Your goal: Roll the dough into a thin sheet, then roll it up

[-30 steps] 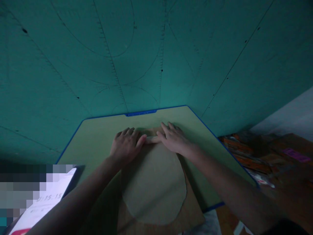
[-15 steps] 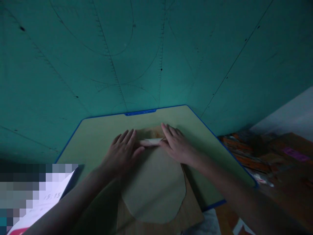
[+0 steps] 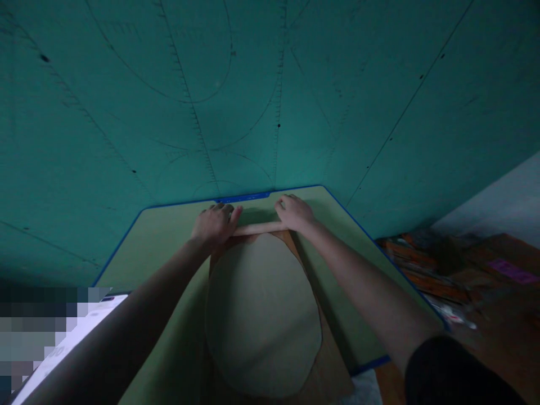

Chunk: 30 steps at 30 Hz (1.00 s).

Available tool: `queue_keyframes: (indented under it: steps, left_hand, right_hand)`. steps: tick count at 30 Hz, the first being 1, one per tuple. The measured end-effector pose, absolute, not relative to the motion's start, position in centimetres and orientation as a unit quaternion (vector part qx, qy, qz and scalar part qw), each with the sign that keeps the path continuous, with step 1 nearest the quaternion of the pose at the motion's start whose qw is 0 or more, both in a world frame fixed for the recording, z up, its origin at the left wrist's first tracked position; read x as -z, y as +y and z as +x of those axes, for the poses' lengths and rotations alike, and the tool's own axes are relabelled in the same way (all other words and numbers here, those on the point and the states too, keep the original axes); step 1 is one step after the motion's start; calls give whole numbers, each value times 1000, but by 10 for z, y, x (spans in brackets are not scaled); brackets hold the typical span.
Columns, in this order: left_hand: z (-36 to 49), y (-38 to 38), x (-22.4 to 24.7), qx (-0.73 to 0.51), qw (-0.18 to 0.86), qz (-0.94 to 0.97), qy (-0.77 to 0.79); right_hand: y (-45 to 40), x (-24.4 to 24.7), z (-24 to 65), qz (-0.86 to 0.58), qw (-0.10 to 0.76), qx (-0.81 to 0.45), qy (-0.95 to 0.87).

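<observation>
A flat round of dough [image 3: 264, 315] lies on a board [image 3: 333, 368], lower centre of the frame. Just above it, the left hand [image 3: 216, 225] and right hand [image 3: 294, 212] grip a rolling pin [image 3: 259, 228] near its ends, over a blue-edged table [image 3: 169, 228].

A dim, line-marked green wall [image 3: 253, 73] rises behind a blue-edged table [image 3: 169, 225]

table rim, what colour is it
The table rim is blue; it shows best in the head view, the only one here.
</observation>
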<state>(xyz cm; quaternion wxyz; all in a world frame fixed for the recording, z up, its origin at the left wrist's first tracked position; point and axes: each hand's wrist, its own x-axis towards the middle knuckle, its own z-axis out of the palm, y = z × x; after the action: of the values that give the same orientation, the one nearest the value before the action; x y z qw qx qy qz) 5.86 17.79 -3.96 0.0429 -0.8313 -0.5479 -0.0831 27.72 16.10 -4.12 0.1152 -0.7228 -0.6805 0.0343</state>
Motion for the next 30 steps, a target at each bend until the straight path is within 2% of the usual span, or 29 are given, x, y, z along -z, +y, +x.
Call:
queue_keyframes:
  steps: [9,15,22,30]
  left_hand:
    - [37,153,42,87,104,-830,-540]
    - [34,133,32,126,67,-853,-501]
    - [32,102,47,139,0,-881,-452]
    - [55,135,55,129,28,-859,-494]
  right_hand:
    - [121,40,272,-724,120,12,-679]
    - [89,35,275,-728,114,20,-676]
    - [19,37,277,-692,81,-17,-717]
    - [40,35,281,-707,93,12,-701]
